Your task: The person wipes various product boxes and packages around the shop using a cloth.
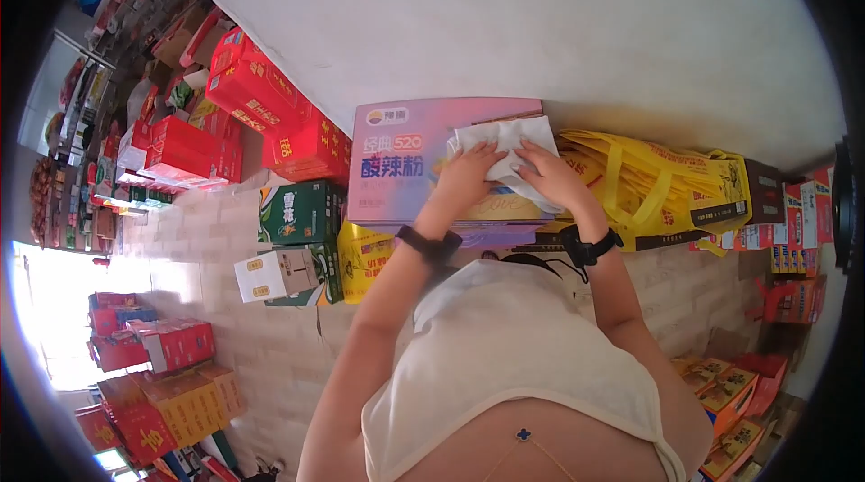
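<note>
Resting flat on the white cloth (509, 130), with left hand (464, 174) toward one side and right hand (554, 177) toward the other — both open, with fingers extended and slightly apart, bearing on the fabric from above, closed round nothing. Spread, that cloth, over the right part of the pink-and-purple noodle carton (387, 189), just in front of the pale wall (541, 13).

Looks light, soft and limp: likely to bunch or skid across smooth printed card, unlikely to break. Best pinched up by the loose far edge, or gathered at a corner clear of the fingers. As for the carton, looks stiff-sided, probably weighty if full — better lifted from below, at both ends, than by the lid.

Now for the murky parts. Can't see the undersides of the fingers, so can't judge the pressure. Hard to identify the brown edge (518, 114) peeking out behind the cloth. Can't read all the carton's lettering, blocked partly by the left hand. Can't make out any support under the carton. Over to the right, in a crumpled heap, yellow bags (644, 185), impossible to count. Cut off by the dark lens rim at far left: stocked shelves (99, 113).
</note>
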{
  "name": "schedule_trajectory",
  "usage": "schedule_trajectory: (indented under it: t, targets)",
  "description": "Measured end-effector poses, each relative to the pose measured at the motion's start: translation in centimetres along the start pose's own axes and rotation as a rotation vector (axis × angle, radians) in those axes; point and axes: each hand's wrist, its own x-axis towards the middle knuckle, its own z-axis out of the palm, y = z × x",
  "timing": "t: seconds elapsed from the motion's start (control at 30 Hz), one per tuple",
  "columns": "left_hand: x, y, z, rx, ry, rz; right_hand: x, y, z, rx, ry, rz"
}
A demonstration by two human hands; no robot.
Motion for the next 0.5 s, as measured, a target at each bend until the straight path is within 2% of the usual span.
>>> schedule_trajectory:
  t: [0.1,0.17,0.23,0.27,0.33,0.43,0.5]
  targets:
    - [0.5,-3.4,-1.6,-0.048,0.003,0.003,2.4,-0.9,2.3,-0.081,-0.036,-0.047]
    - [0.8,-5.7,-2.5,0.012,-0.077,-0.006,3.5,-2.3,4.3,-0.161,-0.041,-0.058]
    - [-0.1,-7.4,-4.0,0.023,-0.035,0.013,4.3,-4.5,6.4,-0.271,-0.023,-0.065]
    - [-0.5,-8.3,-4.8,-0.049,-0.006,-0.05,4.7,-5.4,7.3,-0.27,-0.03,-0.076]
    - [-2.5,-8.9,-7.1,-0.156,0.013,-0.152,5.4,-7.1,9.2,-0.294,-0.034,-0.085]
    - [-6.4,-11.6,-8.5,-0.194,0.024,-0.137,5.9,-9.8,11.9,-0.255,-0.089,-0.158]
    - [-10.7,-12.3,-9.2,-0.109,-0.017,-0.147,4.9,-12.2,13.4,-0.244,-0.093,-0.201]
